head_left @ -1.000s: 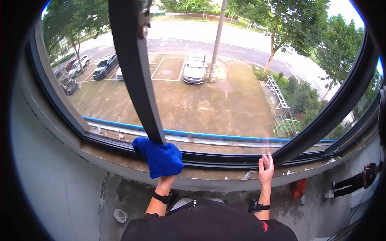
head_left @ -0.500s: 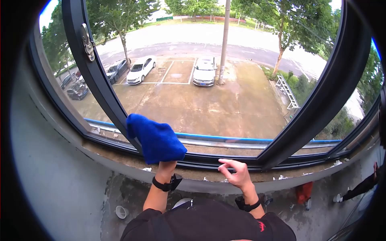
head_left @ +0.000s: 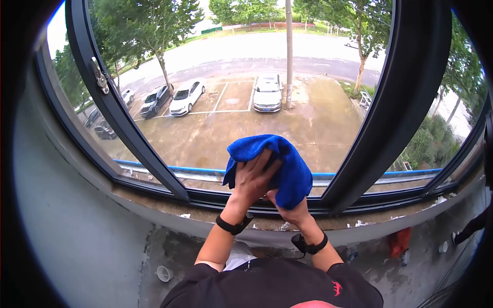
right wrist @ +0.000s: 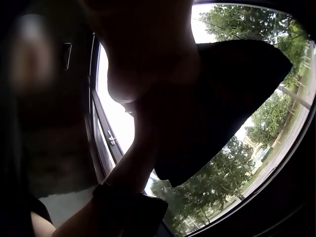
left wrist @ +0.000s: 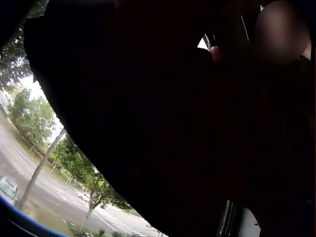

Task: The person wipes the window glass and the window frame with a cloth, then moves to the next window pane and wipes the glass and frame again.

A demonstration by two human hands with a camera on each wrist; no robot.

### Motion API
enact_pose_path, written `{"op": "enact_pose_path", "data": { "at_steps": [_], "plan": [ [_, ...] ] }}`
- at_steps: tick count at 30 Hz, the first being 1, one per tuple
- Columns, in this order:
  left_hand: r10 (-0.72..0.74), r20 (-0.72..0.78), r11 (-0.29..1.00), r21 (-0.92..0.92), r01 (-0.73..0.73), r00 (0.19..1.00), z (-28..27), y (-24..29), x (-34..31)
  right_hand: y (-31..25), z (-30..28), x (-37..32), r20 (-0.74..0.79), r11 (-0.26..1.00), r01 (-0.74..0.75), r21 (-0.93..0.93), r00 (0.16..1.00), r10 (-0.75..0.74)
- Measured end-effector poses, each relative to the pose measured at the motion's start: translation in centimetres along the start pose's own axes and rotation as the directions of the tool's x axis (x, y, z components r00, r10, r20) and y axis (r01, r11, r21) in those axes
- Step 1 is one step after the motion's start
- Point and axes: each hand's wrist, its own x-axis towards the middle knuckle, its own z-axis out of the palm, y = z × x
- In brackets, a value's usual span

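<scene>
A blue cloth point(head_left: 295, 167) is bunched between both hands in front of the window. My left hand point(head_left: 251, 177) presses on its near side, back of the hand toward the head camera, fingers spread and mostly straight. The cloth drapes over my right hand point(head_left: 294, 213), hiding its fingers; only the thumb side and heel show beneath the hem. Against the light, the cloth point(right wrist: 237, 94) is a dark shape in the right wrist view. Darkness fills most of the left wrist view too.
A dark upright window frame point(head_left: 115, 118) with a metal handle point(head_left: 99, 76) stands to the left, a thick one point(head_left: 393, 113) to the right. Debris lies along the sill point(head_left: 246, 222). A white bucket point(head_left: 164, 273) and a red bag point(head_left: 399, 242) are on the floor below.
The left hand has left the upright frame and moved right with the cloth. The right hand has come in from the right to meet it, and the cloth now covers its fingers.
</scene>
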Motion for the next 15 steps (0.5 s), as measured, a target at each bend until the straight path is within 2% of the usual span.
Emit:
{"op": "enact_pose_path", "data": {
  "at_steps": [1,2,4,6,7,8,10,11,14,15],
  "plan": [
    [-0.010,0.018,0.999,-0.052,0.011,1.000,-0.3,0.2,0.1,0.3,-0.2,-0.1,-0.195,1.000,0.000,0.008,0.981,0.002],
    [-0.004,0.022,0.999,-0.051,0.005,1.000,0.2,0.1,-0.2,-0.7,-0.9,1.1,-0.347,0.982,0.148,-0.114,0.921,-0.179],
    [-0.022,-0.016,1.000,0.022,0.022,1.000,1.9,0.1,-1.5,-1.4,-2.1,1.1,-0.485,0.976,0.027,0.218,0.871,0.084],
    [-0.052,-0.019,0.999,0.014,0.052,0.998,2.1,0.9,-1.2,-1.6,-3.2,1.1,-0.570,0.997,-0.053,-0.047,0.821,0.017],
    [-0.081,-0.029,0.997,0.005,0.081,0.996,2.0,1.1,-1.0,-2.1,-3.5,1.2,-0.568,0.969,0.014,-0.247,0.808,-0.156],
    [-0.072,-0.029,0.997,0.009,0.072,0.997,1.2,1.3,-0.6,-2.3,-3.5,1.5,-0.575,0.970,0.017,-0.243,0.803,-0.158],
    [-0.060,-0.007,0.997,-0.039,0.060,0.998,-0.9,1.9,0.4,-2.2,-3.4,2.2,-0.504,0.763,0.050,-0.645,0.722,-0.474],
    [-0.043,-0.003,0.998,-0.057,0.042,0.999,-1.3,1.9,0.3,-1.4,-3.0,1.5,-0.485,0.742,-0.002,-0.670,0.758,-0.436],
    [-0.020,0.051,0.991,-0.133,0.026,0.999,-1.7,1.5,-0.2,0.7,-2.2,0.1,-0.374,0.526,-0.055,-0.849,0.766,-0.523],
    [-0.013,0.048,0.992,-0.128,0.019,0.999,-0.9,1.3,-0.8,1.0,-1.9,-0.4,-0.393,0.524,-0.080,-0.848,0.758,-0.521]
  ]
}}
